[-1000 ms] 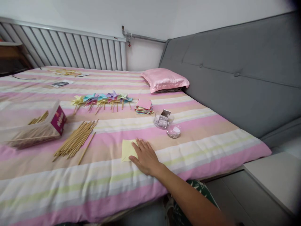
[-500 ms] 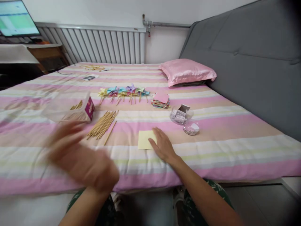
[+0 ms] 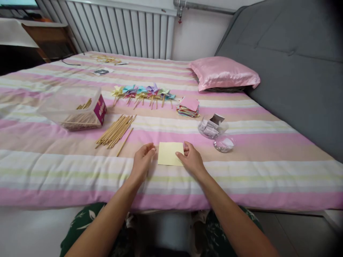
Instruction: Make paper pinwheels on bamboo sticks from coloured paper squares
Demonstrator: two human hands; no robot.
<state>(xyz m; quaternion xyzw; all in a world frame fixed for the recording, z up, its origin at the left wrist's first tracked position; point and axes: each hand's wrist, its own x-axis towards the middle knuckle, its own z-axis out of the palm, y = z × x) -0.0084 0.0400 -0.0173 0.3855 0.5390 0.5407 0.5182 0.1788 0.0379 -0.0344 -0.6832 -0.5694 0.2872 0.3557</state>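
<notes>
A square sheet of pale yellow paper (image 3: 168,153) lies on the striped bedspread in front of me. My right hand (image 3: 193,159) has its right edge, thumb on top and fingers curled at the side. Just off the paper's left edge is my left hand (image 3: 143,159), its fingers loosely bent, holding nothing. A single wooden stick (image 3: 124,142) and a pile of similar sticks (image 3: 115,132) lie to the left of that hand. Beyond the paper, paper pinwheels (image 3: 152,91) in several colours rest in a row on their sticks.
On the left stands a clear plastic box (image 3: 66,103) with sticks inside. A stack of coloured paper squares (image 3: 188,107) sits beyond my right hand, near two clear round containers (image 3: 224,144) with small contents. A pink pillow (image 3: 225,73) lies by the grey headboard (image 3: 289,64).
My left hand has come from the left, where it was blurred in motion, to beside the paper. My right hand has shifted from lying on the paper to its right edge. The view has tilted down.
</notes>
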